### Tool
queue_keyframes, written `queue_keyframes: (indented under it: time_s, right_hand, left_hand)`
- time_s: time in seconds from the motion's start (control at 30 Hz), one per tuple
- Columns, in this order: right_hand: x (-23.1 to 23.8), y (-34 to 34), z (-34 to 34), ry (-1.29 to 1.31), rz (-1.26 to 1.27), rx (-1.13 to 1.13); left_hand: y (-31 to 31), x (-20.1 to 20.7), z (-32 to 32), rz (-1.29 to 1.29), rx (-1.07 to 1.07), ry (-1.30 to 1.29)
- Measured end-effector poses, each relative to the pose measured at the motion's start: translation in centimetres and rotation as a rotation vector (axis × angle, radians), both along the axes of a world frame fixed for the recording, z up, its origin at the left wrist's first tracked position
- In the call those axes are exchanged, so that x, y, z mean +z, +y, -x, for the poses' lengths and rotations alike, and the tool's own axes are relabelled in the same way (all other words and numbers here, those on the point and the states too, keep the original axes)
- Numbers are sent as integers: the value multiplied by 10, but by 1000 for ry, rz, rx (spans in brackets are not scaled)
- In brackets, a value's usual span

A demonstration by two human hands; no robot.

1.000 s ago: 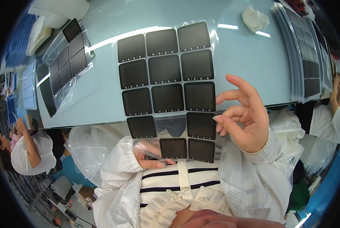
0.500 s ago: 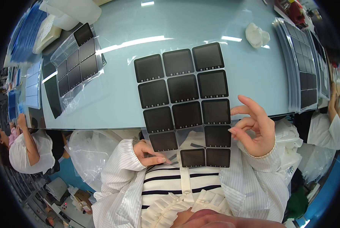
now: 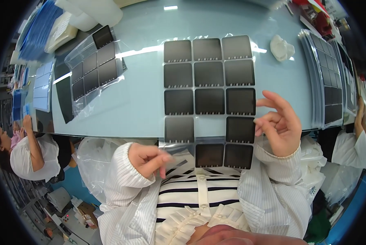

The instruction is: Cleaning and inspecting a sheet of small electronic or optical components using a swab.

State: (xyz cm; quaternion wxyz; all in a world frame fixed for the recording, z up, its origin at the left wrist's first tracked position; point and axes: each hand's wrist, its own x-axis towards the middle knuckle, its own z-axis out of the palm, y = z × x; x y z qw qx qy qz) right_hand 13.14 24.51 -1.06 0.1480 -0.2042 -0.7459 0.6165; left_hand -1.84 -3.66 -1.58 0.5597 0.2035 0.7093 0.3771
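Note:
A clear plastic sheet with rows of dark rectangular panels [image 3: 209, 101] spans the table's near edge and hangs toward my lap. Two spots in its lower left part carry no dark panel. My right hand [image 3: 282, 124] is closed at the sheet's right edge, thumb and bent fingers pinching it, with the forefinger stretched out. Beside the lower left corner is my left hand [image 3: 147, 160], its fingertips smeared by motion and overlapping the sheet's edge. Whether they grip it I cannot tell.
Another panelled sheet [image 3: 94, 71] lies at the left, one loose dark panel [image 3: 103, 37] at its top. A stack of such sheets [image 3: 324, 77] stands at the right. A crumpled white lump [image 3: 282, 48] lies near it. Co-workers sit at both sides, one in a white top [image 3: 32, 159].
The sheet has shifted up and right and turned straighter. My left hand has moved up and left from beneath its lower corner. My right hand rose slightly with the edge.

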Motion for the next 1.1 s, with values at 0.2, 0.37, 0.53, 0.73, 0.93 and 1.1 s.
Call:
queue_keyframes:
  time_s: [0.2,0.37,0.53,0.73,0.93,1.1]
  right_hand:
    - [-11,9,33,108,-24,-135]
    - [-25,6,40,142,-39,-171]
    - [-13,13,31,35,-507,-200]
    - [15,17,8,78,-493,-239]
    - [44,17,12,158,-487,-138]
    - [62,6,27,161,-526,153]
  left_hand:
    - [-7,15,24,-216,467,349]
    - [-68,-6,110,-118,805,973]
    - [-95,-22,154,611,448,1342]
    - [-70,-4,175,563,618,1042]
    - [-94,-19,188,212,885,870]
    - [-96,2,141,-371,905,413]
